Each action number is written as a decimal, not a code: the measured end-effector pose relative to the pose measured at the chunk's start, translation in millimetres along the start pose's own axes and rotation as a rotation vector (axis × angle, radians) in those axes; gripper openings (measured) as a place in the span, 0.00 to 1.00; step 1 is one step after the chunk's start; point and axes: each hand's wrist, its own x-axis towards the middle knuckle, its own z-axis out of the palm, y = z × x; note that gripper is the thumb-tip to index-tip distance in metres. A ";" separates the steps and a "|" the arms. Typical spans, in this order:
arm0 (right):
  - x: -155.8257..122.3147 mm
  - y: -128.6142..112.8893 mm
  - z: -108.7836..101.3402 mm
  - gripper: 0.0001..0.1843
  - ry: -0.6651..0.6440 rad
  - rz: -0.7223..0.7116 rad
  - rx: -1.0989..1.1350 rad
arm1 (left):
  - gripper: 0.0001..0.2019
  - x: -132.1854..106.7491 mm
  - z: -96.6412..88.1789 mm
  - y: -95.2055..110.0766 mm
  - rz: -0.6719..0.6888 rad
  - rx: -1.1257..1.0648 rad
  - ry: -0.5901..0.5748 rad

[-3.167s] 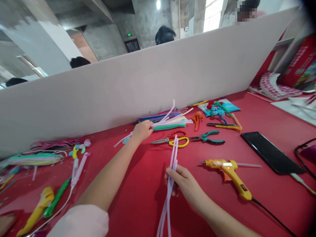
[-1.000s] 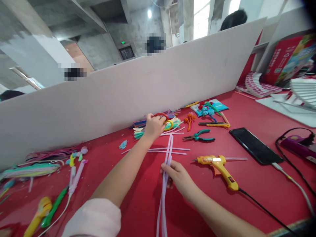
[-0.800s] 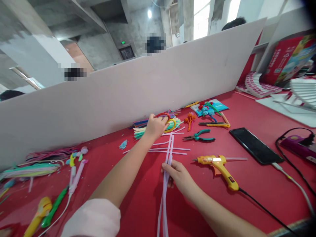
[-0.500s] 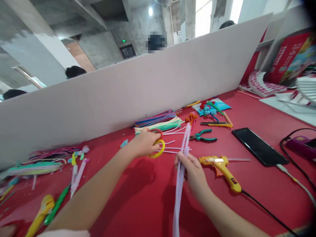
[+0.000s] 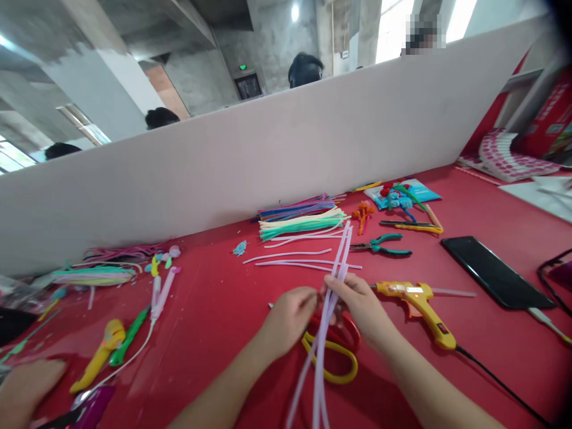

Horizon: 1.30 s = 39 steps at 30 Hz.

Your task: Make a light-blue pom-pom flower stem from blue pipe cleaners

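Observation:
My right hand (image 5: pixel 360 304) is closed on a bundle of pale lilac pipe cleaners (image 5: pixel 333 280) that runs from near the pile at the back down to the bottom edge. My left hand (image 5: pixel 290 316) is closed right beside it, fingers at the same bundle. Scissors with red and yellow handles (image 5: pixel 335 357) lie on the red table (image 5: pixel 214 310) just under both hands; whether my left hand still grips them is hidden. A few loose lilac pipe cleaners (image 5: pixel 295 257) lie beyond the hands.
A pile of coloured pipe cleaners (image 5: pixel 304 217) lies against the white partition (image 5: pixel 250 155). Green pliers (image 5: pixel 384 244), a yellow glue gun (image 5: pixel 420 304) with its cord and a black phone (image 5: pixel 491 271) are to the right. Craft tools (image 5: pixel 129 322) lie left. Another person's hand (image 5: pixel 22 390) shows bottom left.
My left hand picked the scissors up from the pile and brought them toward me, down under the bundle. My right hand kept hold of the lilac pipe cleaners and both hands now meet.

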 end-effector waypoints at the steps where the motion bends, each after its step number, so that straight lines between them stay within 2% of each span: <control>1: 0.3 3.3 2.7 0.19 -0.036 -0.005 -0.048 | 0.20 -2.4 -1.2 0.5 -0.071 -0.195 0.000; 3: 1.3 9.6 8.0 0.18 -0.072 -0.033 -0.163 | 0.20 -8.3 1.6 -4.1 -0.202 -0.496 -0.053; 4: 2.0 12.0 10.2 0.17 -0.071 -0.070 -0.234 | 0.19 -11.4 4.4 -8.6 -0.248 -0.563 -0.076; 7: 4.9 13.1 13.2 0.17 -0.080 -0.210 -0.438 | 0.14 -19.5 8.2 -24.2 -0.273 -0.499 -0.026; 9: 6.0 7.7 10.1 0.16 -0.092 -0.271 -0.575 | 0.14 -23.9 1.4 -33.1 -0.249 -0.406 0.057; 11: 4.2 -1.8 0.0 0.12 -0.063 -0.296 -0.803 | 0.16 -28.9 -11.4 -39.9 -0.257 -0.321 0.122; 13: -2.6 -12.7 -19.6 0.12 0.024 -0.319 -1.130 | 0.17 -35.6 -24.4 -44.6 -0.292 -0.216 0.122; 16: -23.3 -21.6 -65.9 0.12 0.225 -0.367 -1.520 | 0.14 -48.3 -31.7 -48.1 -0.261 -0.030 0.101; 18: -41.3 -17.2 -101.2 0.06 0.330 -0.321 -1.705 | 0.10 -56.3 -25.2 -48.7 -0.156 0.115 0.115; 20: -57.8 -4.9 -131.8 0.06 0.426 -0.282 -1.838 | 0.12 -61.6 -11.5 -49.0 -0.059 0.286 0.101; 23: -71.1 16.8 -159.9 0.04 0.424 -0.294 -1.849 | 0.13 -61.4 13.0 -49.2 -0.016 0.484 -0.009; 25: -70.7 24.8 -168.7 0.04 0.428 -0.312 -1.805 | 0.11 -56.0 26.0 -48.8 0.002 0.531 -0.082; 27: -64.4 24.7 -175.2 0.05 0.439 -0.343 -1.786 | 0.07 -48.0 34.3 -47.9 0.046 0.558 -0.103; 32: -41.4 4.2 -198.9 0.06 0.400 -0.398 -1.852 | 0.05 -19.8 47.0 -46.9 0.141 0.612 -0.095; 35: -32.3 -8.6 -208.6 0.08 0.423 -0.353 -1.918 | 0.06 1.7 60.6 -45.4 0.179 0.612 -0.093; 37: -28.1 -18.0 -204.7 0.07 0.483 -0.302 -1.958 | 0.08 14.1 71.6 -42.1 0.197 0.604 -0.089; 39: -23.0 -29.4 -189.1 0.06 0.511 -0.305 -1.966 | 0.10 22.0 79.6 -37.2 0.197 0.584 -0.068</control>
